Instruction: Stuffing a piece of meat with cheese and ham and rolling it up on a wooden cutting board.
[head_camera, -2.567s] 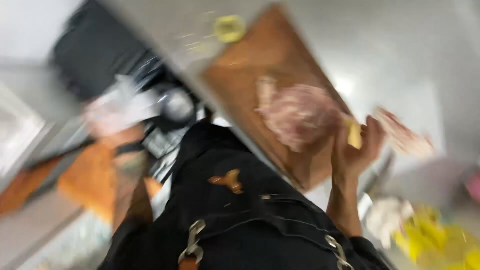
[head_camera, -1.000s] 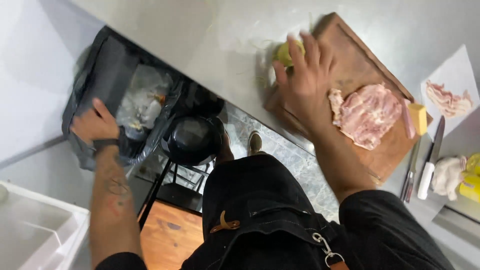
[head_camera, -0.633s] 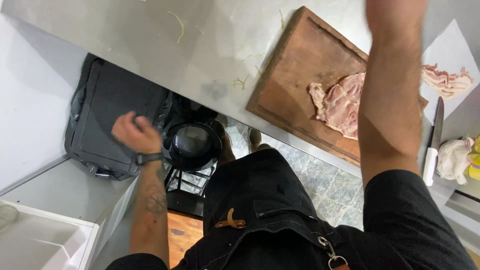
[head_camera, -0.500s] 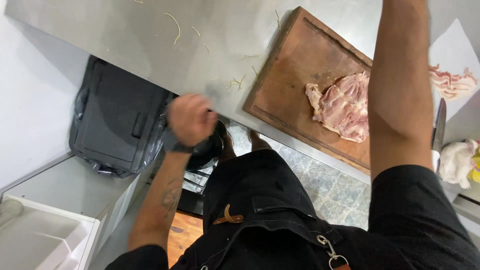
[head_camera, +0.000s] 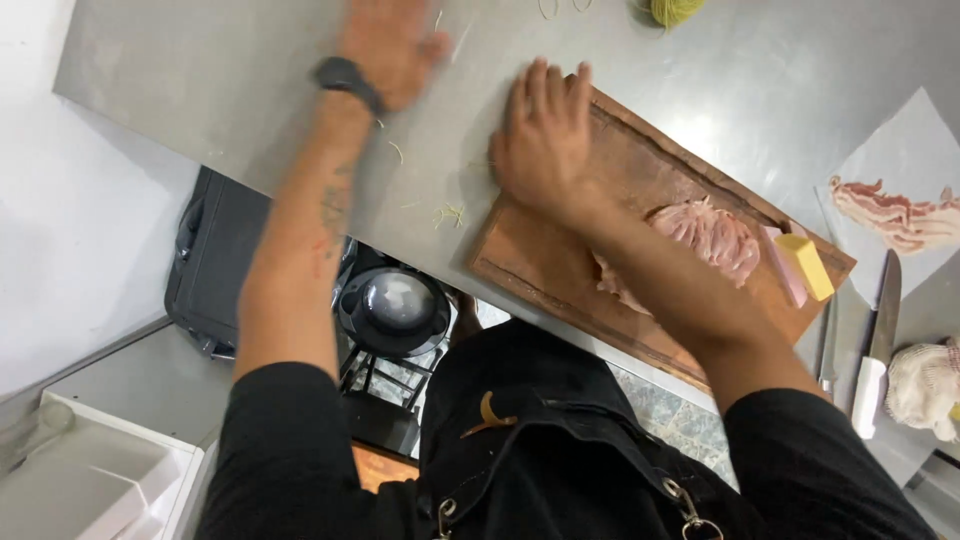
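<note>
Starting at the left, our left hand (head_camera: 385, 45) sweeps over the steel counter (head_camera: 200, 90), blurred, and we cannot tell whether the fingers are spread or curled. It holds nothing we can see. Thin pale scraps (head_camera: 450, 212) lie scattered on the steel just near it, and a careless sweep could send them over the near edge toward the dark bin (head_camera: 225, 260) and the round pan (head_camera: 392, 308) below.

Moving right, our right hand (head_camera: 545, 140) lies flat, fingers together and outstretched, pressing the far-left corner of the wooden cutting board (head_camera: 545, 270). The board's near edge sits close to the counter's lip, so a hard push could slide it off.

The raw meat (head_camera: 715, 235) rests mid-board, the yellow block (head_camera: 805, 265) at its right end. Further right, the knife (head_camera: 875, 340) lies beside the board, blade exposed: our sleeve could catch it.
</note>
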